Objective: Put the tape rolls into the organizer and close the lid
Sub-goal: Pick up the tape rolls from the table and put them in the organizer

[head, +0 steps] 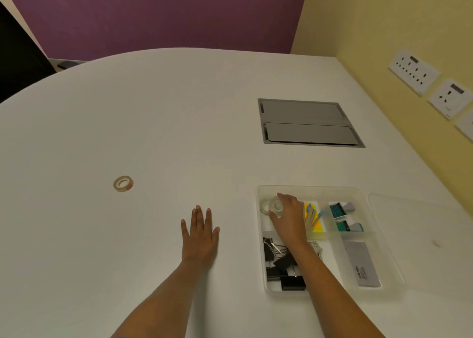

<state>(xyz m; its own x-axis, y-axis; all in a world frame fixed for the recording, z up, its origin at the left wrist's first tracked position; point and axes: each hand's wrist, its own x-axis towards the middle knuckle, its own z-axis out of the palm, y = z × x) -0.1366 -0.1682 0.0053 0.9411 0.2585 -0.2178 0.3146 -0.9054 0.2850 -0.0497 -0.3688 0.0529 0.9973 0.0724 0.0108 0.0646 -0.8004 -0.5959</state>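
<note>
White table (158, 122), rounded far edge. Clear plastic organizer (363, 194) sat on it at the person's right, uncovered, its clear lid (419, 225) lying flat on the table just beside it on the right.

Right hand (290, 218) was inside the organizer's far-left compartment, fingers curled around a clear tape roll (276, 206), thumb on the near side. A second clear roll (265, 206) lay in the same compartment, touching or just left of the held one; hard to separate the two.

Left hand (201, 235) rested flat on the table, palm down, fingers spread, holding nothing, between the organizer and a third tape roll (123, 183). That roll lay flat on the bare table, well apart from both hands, far to the left; a reddish mark on its core, unreadable.

Other compartments: black binder clips (284, 268) near left under the right forearm, yellow sticky notes with coloured tabs (314, 216), two teal-and-grey items (341, 211), a grey eraser-like block (362, 263) bearing printed lettering too blurred to read.

Grey flap panel (309, 122) set into the table beyond. Wall sockets (414, 71) on the yellow wall.
</note>
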